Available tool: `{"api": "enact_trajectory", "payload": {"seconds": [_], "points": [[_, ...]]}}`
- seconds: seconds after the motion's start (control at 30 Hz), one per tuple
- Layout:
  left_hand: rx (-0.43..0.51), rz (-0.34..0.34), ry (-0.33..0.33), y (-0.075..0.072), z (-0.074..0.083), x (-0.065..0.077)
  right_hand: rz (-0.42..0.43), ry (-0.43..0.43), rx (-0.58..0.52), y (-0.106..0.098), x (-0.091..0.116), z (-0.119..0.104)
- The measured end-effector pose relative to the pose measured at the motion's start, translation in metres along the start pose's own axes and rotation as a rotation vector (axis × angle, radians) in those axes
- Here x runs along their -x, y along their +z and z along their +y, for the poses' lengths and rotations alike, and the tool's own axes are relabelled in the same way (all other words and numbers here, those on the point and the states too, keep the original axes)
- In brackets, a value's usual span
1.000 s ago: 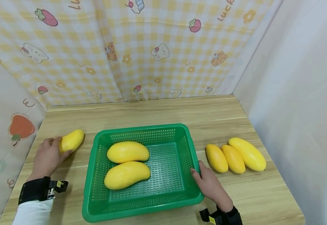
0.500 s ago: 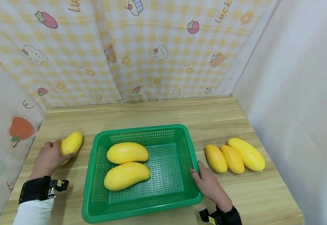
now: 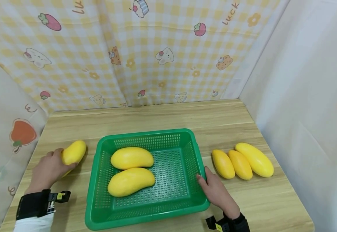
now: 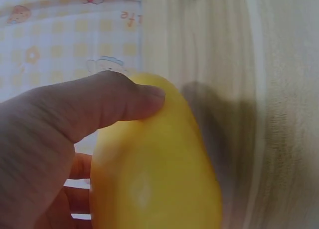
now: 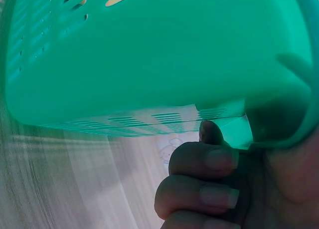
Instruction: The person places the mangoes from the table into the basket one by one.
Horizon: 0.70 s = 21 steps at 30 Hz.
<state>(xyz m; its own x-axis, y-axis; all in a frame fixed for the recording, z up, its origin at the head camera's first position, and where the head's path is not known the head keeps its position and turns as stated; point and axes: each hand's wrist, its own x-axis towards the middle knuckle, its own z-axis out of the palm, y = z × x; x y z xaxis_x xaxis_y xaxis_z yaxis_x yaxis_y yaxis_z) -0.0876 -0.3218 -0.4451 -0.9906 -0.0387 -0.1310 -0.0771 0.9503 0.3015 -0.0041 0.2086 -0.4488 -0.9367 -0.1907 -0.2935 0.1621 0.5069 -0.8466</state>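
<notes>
At the table's left side my left hand [image 3: 47,169] grips a yellow mango [image 3: 74,152]. In the left wrist view the thumb lies across the mango [image 4: 154,164], with the other fingers behind its far side, partly hidden. My right hand [image 3: 216,191] holds the right rim of a green plastic basket [image 3: 145,218]. Its thumb is over the rim, and the right wrist view shows the fingers [image 5: 197,194] curled beneath the rim, outside the basket wall [image 5: 149,54]. Two large mangoes, an upper one [image 3: 132,158] and a lower one [image 3: 131,182], lie side by side in the basket's left half.
Right of the basket, two small orange-yellow mangoes [image 3: 223,163] and a longer yellow one [image 3: 254,159] lie in a row on the wooden table [image 3: 168,116]. A checked cloth [image 3: 162,32] hangs behind the table, and pale cloth [image 3: 302,96] hangs at both sides.
My left hand has drawn the mango slightly toward me, and its thumb has shifted along the fruit. The right hand, basket and other mangoes keep their places.
</notes>
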Motion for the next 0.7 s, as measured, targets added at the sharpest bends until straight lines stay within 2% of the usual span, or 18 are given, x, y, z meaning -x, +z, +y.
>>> {"api": "enact_trajectory", "payload": {"seconds": [0.2,0.33,0.57,0.7], "points": [[0.011,0.096,0.033,-0.013,0.009,0.012,0.007,0.007,-0.002,-0.001,0.001,-0.001],[0.022,0.135,0.044,-0.020,0.018,0.015,0.003,0.011,-0.006,-0.001,0.002,-0.001],[0.016,0.163,0.047,-0.029,0.035,0.022,-0.006,0.007,-0.008,0.000,0.001,-0.001],[0.020,0.236,0.093,-0.034,0.044,0.028,-0.005,0.007,-0.006,-0.001,0.000,0.000]]}}
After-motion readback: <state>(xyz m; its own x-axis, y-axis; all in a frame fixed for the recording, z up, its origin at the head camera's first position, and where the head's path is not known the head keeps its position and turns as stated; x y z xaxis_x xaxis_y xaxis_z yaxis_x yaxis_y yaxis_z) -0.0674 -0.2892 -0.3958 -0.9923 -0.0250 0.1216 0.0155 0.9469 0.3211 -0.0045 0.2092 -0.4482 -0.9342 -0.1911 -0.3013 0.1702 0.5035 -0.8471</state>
